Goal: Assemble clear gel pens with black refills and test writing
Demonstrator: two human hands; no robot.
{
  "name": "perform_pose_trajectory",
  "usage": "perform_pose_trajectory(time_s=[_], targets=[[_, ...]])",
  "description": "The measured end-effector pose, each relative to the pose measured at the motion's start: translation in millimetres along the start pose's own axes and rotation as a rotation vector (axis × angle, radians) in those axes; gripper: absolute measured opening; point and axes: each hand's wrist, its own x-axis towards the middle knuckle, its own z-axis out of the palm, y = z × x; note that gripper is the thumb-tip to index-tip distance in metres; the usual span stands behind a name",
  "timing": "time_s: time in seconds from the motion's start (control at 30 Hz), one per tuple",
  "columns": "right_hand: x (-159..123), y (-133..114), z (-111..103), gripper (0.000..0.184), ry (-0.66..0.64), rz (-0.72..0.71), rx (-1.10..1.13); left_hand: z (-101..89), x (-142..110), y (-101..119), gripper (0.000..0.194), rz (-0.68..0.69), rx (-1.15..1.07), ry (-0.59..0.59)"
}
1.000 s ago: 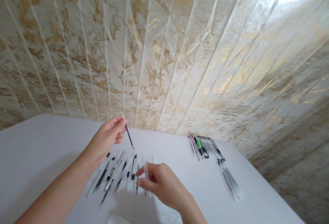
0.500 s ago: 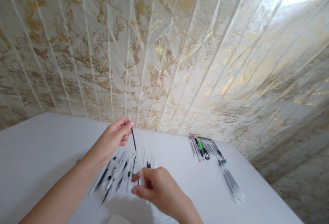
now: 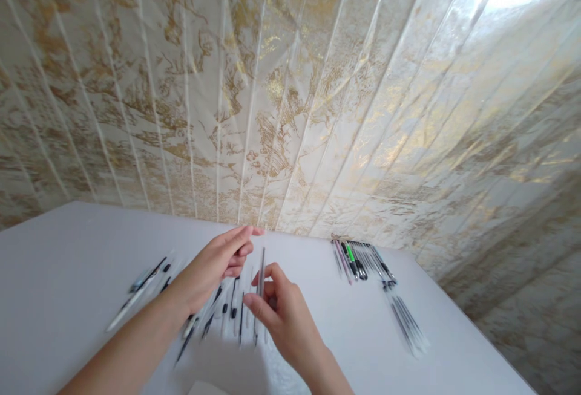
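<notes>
Upright in my right hand [image 3: 285, 310] is a slim clear pen barrel [image 3: 262, 274] with a dark refill inside, pinched between thumb and fingers. My left hand [image 3: 229, 256] is closed, its lower fingers curled. Its outstretched fingertip meets the pale upper end of the refill [image 3: 265, 235]; blur hides the exact contact. Below both hands lie several loose clear barrels, dark refills and black-capped pen parts [image 3: 233, 310], partly covered by my hands and left forearm.
Pens in a row [image 3: 356, 259], one bright green, lie at the table's back right. Several clear pens [image 3: 406, 322] lie nearer. A white pen [image 3: 122, 310] and other parts rest left of my forearm. A patterned white-gold covering [image 3: 272, 110] rises behind the white table [image 3: 54, 274].
The dark refill has slid down into the clear barrel. My left hand has moved right and slightly down; my right hand has tilted upward, bringing the barrel upright.
</notes>
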Motion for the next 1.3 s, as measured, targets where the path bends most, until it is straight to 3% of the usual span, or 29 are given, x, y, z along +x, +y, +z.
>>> perform_pose_trajectory(time_s=[0.1,0.23,0.47,0.7,0.8,0.93,1.1,1.3], targets=[[-0.1,1.4,0.2,0.014,0.028,-0.042,0.037,-6.8,3.3,2.8,0.020,-0.027,-0.227,0.050],[-1.7,-1.0,1.9,0.022,0.014,-0.050,0.001,-15.4,5.8,7.3,0.030,-0.004,-0.239,0.086],[-1.8,-3.6,6.2,0.022,-0.007,-0.029,-0.048,-10.9,5.0,9.6,0.024,0.021,-0.206,0.085],[-1.2,-5.0,4.0,0.019,0.028,-0.040,-0.071,-17.5,8.1,5.3,0.010,0.107,-0.052,0.136],[-1.4,-5.0,1.4,0.019,0.012,-0.047,-0.098,-21.5,10.6,3.5,0.017,0.137,0.014,0.142],[-2.1,-5.0,0.3,0.021,-0.012,-0.054,-0.157,-19.4,9.8,5.8,0.026,0.168,0.144,0.117],[-2.9,-4.4,1.6,0.023,0.016,-0.056,-0.211,-14.3,5.5,12.7,0.022,0.211,0.347,0.049],[-1.7,-2.4,3.3,0.017,0.030,-0.034,-0.217,-27.0,4.6,16.8,0.020,0.255,0.570,-0.011]])
